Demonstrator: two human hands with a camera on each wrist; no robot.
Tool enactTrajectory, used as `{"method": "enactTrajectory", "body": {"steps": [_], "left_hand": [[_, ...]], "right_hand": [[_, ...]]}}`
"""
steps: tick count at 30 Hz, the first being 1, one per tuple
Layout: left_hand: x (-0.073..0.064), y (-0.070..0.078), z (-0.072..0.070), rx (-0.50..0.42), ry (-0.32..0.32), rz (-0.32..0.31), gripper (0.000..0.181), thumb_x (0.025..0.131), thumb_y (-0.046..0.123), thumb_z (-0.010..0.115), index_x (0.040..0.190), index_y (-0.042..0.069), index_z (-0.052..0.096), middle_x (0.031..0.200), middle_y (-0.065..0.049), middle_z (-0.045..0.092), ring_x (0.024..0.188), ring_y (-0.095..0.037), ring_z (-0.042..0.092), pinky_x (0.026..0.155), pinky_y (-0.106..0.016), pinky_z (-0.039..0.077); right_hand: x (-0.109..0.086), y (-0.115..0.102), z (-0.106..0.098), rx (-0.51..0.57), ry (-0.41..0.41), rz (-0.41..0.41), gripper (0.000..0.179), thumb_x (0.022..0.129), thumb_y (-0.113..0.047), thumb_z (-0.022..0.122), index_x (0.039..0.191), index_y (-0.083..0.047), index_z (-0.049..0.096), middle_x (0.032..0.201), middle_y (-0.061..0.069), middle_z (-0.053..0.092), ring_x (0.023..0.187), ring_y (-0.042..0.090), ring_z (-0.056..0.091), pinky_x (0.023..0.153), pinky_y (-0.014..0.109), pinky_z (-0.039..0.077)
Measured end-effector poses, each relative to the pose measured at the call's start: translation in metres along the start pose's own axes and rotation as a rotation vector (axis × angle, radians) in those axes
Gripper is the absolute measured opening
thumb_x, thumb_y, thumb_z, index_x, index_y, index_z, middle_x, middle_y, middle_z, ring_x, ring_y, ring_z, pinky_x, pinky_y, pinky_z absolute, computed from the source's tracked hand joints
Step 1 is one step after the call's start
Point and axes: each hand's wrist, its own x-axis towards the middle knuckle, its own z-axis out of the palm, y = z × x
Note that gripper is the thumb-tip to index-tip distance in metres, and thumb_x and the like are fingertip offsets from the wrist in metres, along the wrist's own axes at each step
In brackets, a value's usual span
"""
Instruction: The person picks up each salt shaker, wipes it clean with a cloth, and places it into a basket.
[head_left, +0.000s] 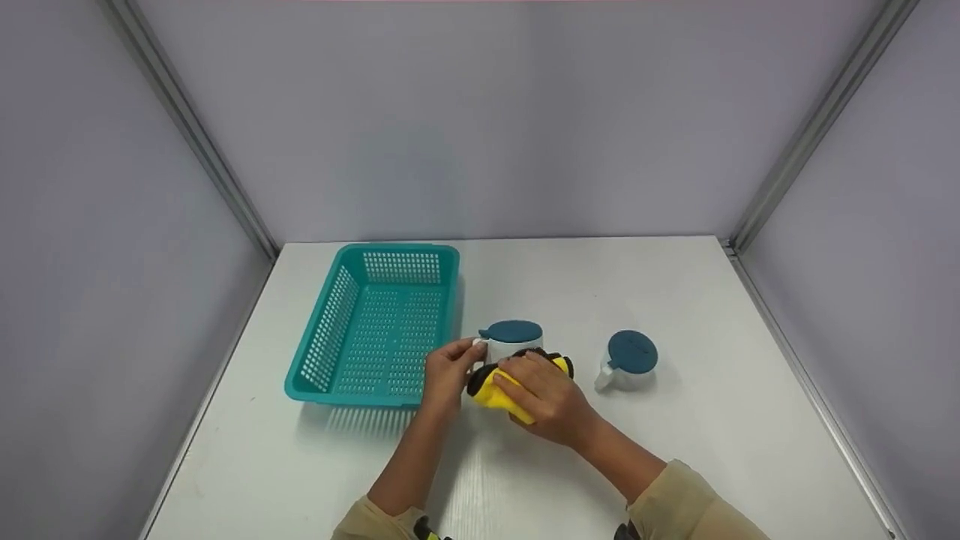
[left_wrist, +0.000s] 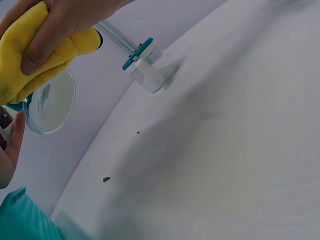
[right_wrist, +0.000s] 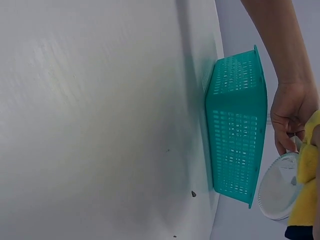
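Note:
A clear jar with a blue lid and a white handle (head_left: 514, 332) is held up off the table, its round base (right_wrist: 278, 187) showing in the right wrist view. My left hand (head_left: 448, 371) pinches the handle at the jar's left side. With my right hand (head_left: 551, 397) I grip a yellow cloth with black edging (head_left: 501, 397) and press it against the front of the jar. The cloth (left_wrist: 30, 55) hides part of the jar's side in the left wrist view. Another lidded jar (head_left: 631, 356) of the same kind stands upright on the table to the right.
A teal plastic basket (head_left: 302, 352) with perforated walls sits on the white table (head_left: 247, 465), left of my hands. Pale panels (head_left: 480, 120) enclose the table at the back and both sides. Small dark specks (left_wrist: 106, 179) lie on the table.

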Motion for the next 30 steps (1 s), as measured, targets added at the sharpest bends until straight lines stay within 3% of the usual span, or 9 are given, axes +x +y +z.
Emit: {"method": "enactTrajectory", "body": {"steps": [5,14,23,30], "left_hand": [[-0.0016,-0.0009,0.0009,-0.009,-0.004,-0.005,0.034,0.086,0.037,0.076,0.109,0.012,0.074,0.102,-0.006,0.072,0.104,-0.028,0.061,0.089,-0.034,0.056],[-0.0007,-0.0043,0.0029,-0.073,0.014,-0.011,0.032,0.089,0.029,0.074,0.111,0.007,0.072,0.102,-0.007,0.073,0.097,-0.019,0.065,0.091,-0.038,0.056],[0.0001,-0.0011,-0.0011,-0.165,0.002,-0.008,0.033,0.092,0.027,0.071,0.116,0.005,0.069,0.117,-0.021,0.068,0.100,-0.026,0.068,0.078,-0.037,0.060],[0.0027,0.0008,-0.0030,-0.180,0.027,0.016,0.031,0.093,0.025,0.070,0.115,0.003,0.070,0.106,-0.013,0.071,0.094,-0.021,0.068,0.075,-0.037,0.061]], "right_hand": [[0.0007,-0.0007,0.0020,0.004,0.027,-0.011,0.040,0.083,-0.019,0.077,0.120,-0.007,0.069,0.119,0.009,0.069,0.105,0.022,0.068,0.091,0.037,0.056],[0.0010,-0.0010,0.0042,0.014,0.087,-0.052,0.034,0.084,-0.017,0.076,0.116,-0.004,0.071,0.114,0.009,0.072,0.098,0.024,0.069,0.087,0.036,0.058],[-0.0028,-0.0048,0.0047,0.018,0.066,-0.084,0.033,0.085,-0.019,0.076,0.115,-0.006,0.072,0.114,0.007,0.072,0.097,0.023,0.069,0.087,0.034,0.057],[-0.0070,-0.0006,0.0002,0.013,0.102,-0.026,0.033,0.084,-0.020,0.077,0.114,-0.008,0.073,0.113,0.007,0.072,0.095,0.023,0.069,0.084,0.034,0.058]]}}
